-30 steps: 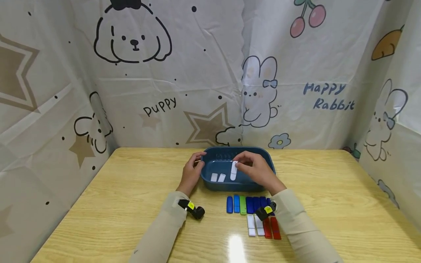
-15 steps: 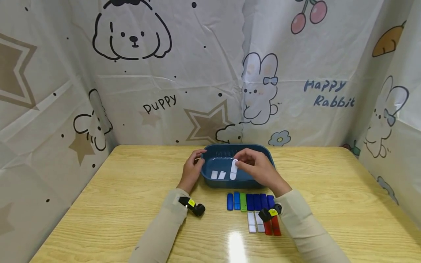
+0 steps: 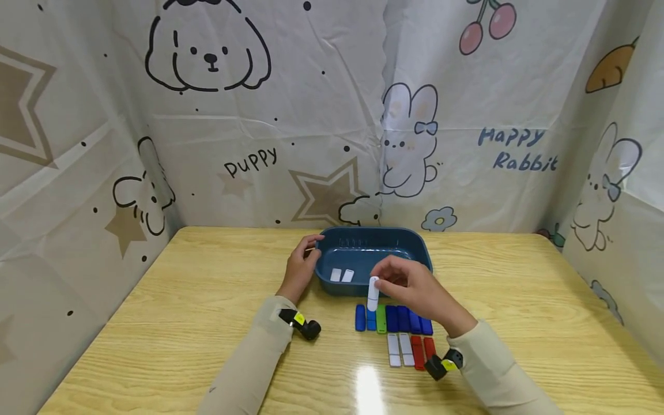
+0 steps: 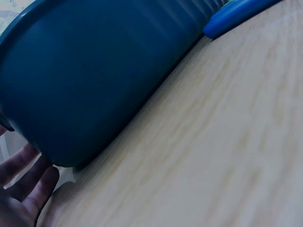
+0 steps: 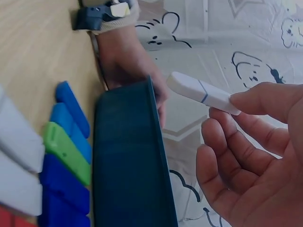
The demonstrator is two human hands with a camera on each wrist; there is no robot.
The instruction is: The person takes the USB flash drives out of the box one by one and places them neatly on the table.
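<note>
My right hand (image 3: 415,288) pinches a white USB flash drive (image 3: 373,295) between thumb and fingers, in front of the dark blue plastic bin (image 3: 373,290). In the right wrist view the flash drive (image 5: 201,91) shows a thin blue line across its body. At the bin's left end, my left hand (image 3: 301,265) rests against the rim, its fingers loosely bent. Those fingers (image 4: 41,189) touch the outer wall low in the left wrist view. Two white pieces (image 3: 342,275) lie inside the bin at the left, their lower parts hidden by its front wall.
Before the bin lies a row of flash drives: blue (image 3: 360,318), green (image 3: 381,319) and several dark blue (image 3: 403,319). Nearer stand two white (image 3: 400,350) and two red ones (image 3: 418,353), partly covered by the right wrist camera (image 3: 442,365). A printed curtain encloses the wooden table.
My right hand has drawn the white flash drive out of the bin, toward me and down in the head view, over the front row. My left hand stays at the bin's end.
</note>
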